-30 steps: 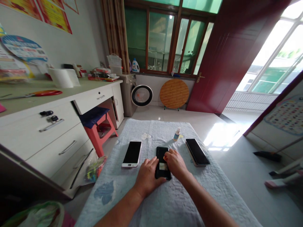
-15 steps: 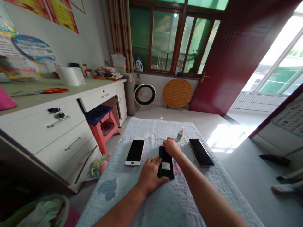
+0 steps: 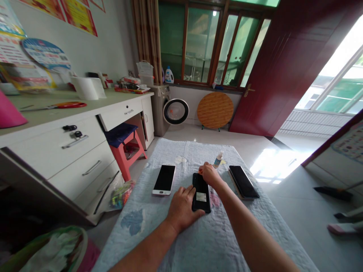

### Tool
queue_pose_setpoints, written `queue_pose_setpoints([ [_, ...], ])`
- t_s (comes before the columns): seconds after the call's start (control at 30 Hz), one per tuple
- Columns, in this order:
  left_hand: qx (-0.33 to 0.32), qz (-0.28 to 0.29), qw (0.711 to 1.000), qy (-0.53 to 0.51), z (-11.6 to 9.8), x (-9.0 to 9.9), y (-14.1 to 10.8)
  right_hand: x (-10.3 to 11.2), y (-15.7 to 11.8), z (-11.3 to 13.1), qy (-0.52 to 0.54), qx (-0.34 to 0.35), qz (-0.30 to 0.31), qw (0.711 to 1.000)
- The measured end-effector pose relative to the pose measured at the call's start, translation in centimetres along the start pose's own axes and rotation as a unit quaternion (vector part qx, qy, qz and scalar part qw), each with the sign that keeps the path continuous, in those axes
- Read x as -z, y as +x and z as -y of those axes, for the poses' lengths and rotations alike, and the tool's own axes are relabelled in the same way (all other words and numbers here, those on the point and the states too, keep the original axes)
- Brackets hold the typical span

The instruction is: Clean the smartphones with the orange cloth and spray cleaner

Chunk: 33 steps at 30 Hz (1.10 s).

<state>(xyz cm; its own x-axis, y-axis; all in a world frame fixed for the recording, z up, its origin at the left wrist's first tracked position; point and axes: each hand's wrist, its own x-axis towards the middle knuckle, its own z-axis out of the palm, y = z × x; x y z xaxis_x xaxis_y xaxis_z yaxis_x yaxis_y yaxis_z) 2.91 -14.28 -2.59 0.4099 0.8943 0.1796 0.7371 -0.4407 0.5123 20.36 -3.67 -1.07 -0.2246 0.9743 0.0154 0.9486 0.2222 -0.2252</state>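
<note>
A black phone [image 3: 197, 184] with a white label lies on the blue cloth, its long side toward me. My left hand [image 3: 181, 207] grips it, fingers along its left edge and thumb at its near end. At the phone's far end, my right hand [image 3: 208, 173] is closed in a pinch on a small orange thing [image 3: 200, 171], mostly hidden by the fingers. A white phone [image 3: 164, 179] with a dark screen lies to the left. Off to the right is another dark phone [image 3: 244, 181] on a pale case or box. A small spray bottle [image 3: 218, 160] stands just beyond my right hand.
The cloth-covered table [image 3: 136, 241] has floor on both sides. Left of it are a white desk [image 3: 79, 147] with drawers, a red stool [image 3: 126, 155] and a bin [image 3: 85, 249]. Farther back stand a washing machine [image 3: 159, 113] with its door open and a round wooden board [image 3: 215, 110].
The whole view has shifted slightly, so everything sits a little to the right and higher. Both hands keep nearly the same place on the black phone.
</note>
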Motion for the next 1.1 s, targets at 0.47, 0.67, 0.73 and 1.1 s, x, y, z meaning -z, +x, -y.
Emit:
queue_pose_setpoints([
  [0.47, -0.015, 0.023, 0.999, 0.016, -0.1, 0.3, 0.2, -2.0, -1.9, 2.4, 0.058, 0.113, -0.039, 0.991],
  [0.67, -0.003, 0.023, 1.000, 0.014, 0.0, 0.1, 0.1, -1.5, -0.4, 2.4, 0.007, 0.089, -0.032, 0.995],
  [0.73, 0.001, 0.017, 1.000, 0.012, 0.1, -0.1, 0.1, -1.1, -0.4, 2.7, -0.006, 0.083, -0.027, 0.996],
  [1.1, 0.002, -0.035, 0.999, 0.011, 0.0, -0.8, 0.0, -0.2, -2.7, 3.8, -0.050, 0.175, 0.050, 0.982],
])
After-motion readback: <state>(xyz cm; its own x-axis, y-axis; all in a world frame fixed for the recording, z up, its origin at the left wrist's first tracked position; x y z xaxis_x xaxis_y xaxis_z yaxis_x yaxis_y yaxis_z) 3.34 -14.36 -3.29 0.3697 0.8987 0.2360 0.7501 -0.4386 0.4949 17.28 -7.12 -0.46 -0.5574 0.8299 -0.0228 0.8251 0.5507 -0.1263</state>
